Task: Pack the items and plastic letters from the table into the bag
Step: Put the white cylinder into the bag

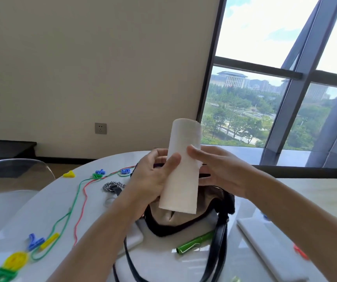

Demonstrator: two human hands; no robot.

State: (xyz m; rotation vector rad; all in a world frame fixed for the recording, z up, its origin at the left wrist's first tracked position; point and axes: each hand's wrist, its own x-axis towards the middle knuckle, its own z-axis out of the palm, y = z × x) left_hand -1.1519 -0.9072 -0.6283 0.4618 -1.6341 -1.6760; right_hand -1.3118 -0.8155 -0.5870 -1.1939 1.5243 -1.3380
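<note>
A white paper roll (180, 171) stands upright above the open black bag (185, 220), whose beige lining shows. My left hand (151, 180) grips the roll from the left, thumb across its front. My right hand (218, 169) touches the roll's right side with its thumb, fingers spread behind it. Plastic letters lie on the white table (47, 204): yellow (69, 174), blue (100, 171), blue (126, 171), then blue (33, 241), yellow (49, 241) and yellow (16, 261) near the front left. A green pen (194, 243) lies beside the bag's strap (217, 247).
Green and red cords (76, 208) trail across the table's left half. A metal chain (112, 186) lies left of the bag. A white flat pad (271, 249) sits at the right with a red piece (300, 251). A clear chair (15, 169) stands at the left.
</note>
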